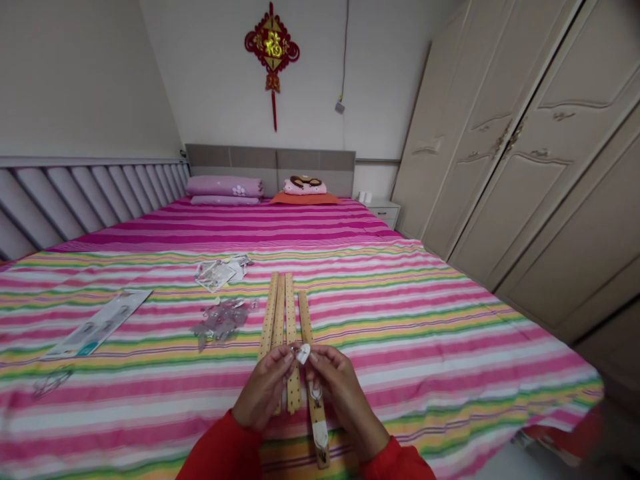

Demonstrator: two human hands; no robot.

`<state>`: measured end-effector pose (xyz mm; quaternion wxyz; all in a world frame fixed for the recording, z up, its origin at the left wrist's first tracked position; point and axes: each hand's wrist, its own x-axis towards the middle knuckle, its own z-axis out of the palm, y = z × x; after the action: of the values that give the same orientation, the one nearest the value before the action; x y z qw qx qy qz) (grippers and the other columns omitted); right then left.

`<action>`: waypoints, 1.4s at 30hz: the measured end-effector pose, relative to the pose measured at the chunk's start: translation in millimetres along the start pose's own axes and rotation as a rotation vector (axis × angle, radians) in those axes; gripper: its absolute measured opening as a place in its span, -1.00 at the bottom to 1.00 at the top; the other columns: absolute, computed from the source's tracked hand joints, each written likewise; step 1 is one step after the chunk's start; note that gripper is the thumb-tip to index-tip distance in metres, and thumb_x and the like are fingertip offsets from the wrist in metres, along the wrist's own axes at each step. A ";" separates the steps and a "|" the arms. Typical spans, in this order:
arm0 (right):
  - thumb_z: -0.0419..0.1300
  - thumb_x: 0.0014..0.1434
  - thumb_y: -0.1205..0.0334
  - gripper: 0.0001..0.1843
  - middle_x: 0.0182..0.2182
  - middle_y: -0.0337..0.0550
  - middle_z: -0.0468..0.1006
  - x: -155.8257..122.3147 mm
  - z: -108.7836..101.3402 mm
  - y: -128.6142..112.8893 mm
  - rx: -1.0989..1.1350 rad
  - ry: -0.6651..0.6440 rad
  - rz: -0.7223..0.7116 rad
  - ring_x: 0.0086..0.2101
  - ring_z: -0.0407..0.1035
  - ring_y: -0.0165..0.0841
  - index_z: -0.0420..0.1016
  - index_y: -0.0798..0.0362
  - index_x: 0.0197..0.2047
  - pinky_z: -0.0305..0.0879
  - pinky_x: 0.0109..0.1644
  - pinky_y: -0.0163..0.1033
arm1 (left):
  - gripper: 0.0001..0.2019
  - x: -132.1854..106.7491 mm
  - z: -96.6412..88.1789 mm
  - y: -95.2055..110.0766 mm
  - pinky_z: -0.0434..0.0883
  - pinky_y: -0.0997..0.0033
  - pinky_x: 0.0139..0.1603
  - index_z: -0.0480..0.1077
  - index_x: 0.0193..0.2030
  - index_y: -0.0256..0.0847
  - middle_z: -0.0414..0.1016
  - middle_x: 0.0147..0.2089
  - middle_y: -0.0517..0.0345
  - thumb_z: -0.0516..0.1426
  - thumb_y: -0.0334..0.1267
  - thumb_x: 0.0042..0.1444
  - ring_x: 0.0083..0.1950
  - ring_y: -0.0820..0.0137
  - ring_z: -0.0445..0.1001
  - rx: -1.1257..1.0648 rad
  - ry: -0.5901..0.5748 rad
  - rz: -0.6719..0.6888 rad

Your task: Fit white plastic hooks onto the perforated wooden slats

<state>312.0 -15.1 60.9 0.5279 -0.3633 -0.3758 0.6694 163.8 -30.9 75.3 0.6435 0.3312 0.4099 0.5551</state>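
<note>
My left hand (267,387) and my right hand (345,393) meet over the striped bed cover. Between their fingertips is a small white piece (303,353), perhaps plastic; its exact kind is too small to tell. The right fingers pinch its right side. A tiny shiny bit shows at the left fingertips, which are closed together. Below lie several perforated wooden strips (291,313), pointing away from me. The right-hand strip (321,453), partly hidden by my right hand, has white pieces and metal loops on its near end.
Small clear plastic bags (225,321) lie left of the strips, with white cards and packets (220,272) beyond. Farther left are a long card pack (100,327) and a thin wire-like item (53,380). Folded bedding (225,187) sits by the headboard; a wardrobe (500,153) stands right.
</note>
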 end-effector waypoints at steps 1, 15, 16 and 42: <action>0.45 -0.15 0.03 -0.60 -0.58 -0.21 0.53 -1.9 2.3 -2.3 0.014 -0.009 0.002 -0.60 0.32 -0.45 0.58 0.10 -0.28 0.20 -0.53 -0.35 | -0.59 -0.9 2.4 -2.2 0.39 0.41 -0.11 0.49 -0.19 -0.22 0.54 -0.21 0.08 0.37 -0.07 -0.17 -0.19 0.39 0.47 -0.009 -0.014 -0.008; 0.39 -0.09 0.06 -0.72 -0.44 -0.18 0.54 5.1 -5.4 3.2 -0.296 0.021 -0.234 -0.46 0.37 -0.36 0.64 0.01 -0.30 0.33 -0.38 -0.26 | -0.59 4.4 9.0 -4.7 0.41 0.34 -0.15 0.48 -0.34 -0.25 0.55 -0.33 0.09 0.31 0.08 -0.17 -0.23 0.31 0.48 0.319 0.068 0.086; 0.40 -0.11 0.05 -0.69 -0.45 -0.18 0.55 7.3 -6.5 4.9 -0.238 0.007 -0.182 -0.48 0.38 -0.36 0.62 0.03 -0.29 0.34 -0.39 -0.26 | -0.60 5.9 10.0 -4.9 0.40 0.36 -0.19 0.47 -0.35 -0.25 0.54 -0.35 0.11 0.29 0.08 -0.15 -0.25 0.33 0.48 0.350 0.065 0.101; 0.41 -0.30 0.21 -0.76 -0.70 -0.27 0.50 92.1 -24.3 17.2 -0.127 0.116 -0.035 -0.74 0.23 -0.51 0.53 0.12 -0.51 0.09 -0.68 -0.39 | -0.72 72.6 -6.5 -30.6 0.43 0.19 0.01 0.48 -0.23 -0.26 0.60 -0.19 0.00 0.17 -0.16 -0.07 -0.11 0.24 0.55 0.541 0.121 0.306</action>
<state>309.5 75.3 26.4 0.5363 -0.4275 -0.3927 0.6127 174.9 35.5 33.9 0.4157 0.5146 0.5255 0.5350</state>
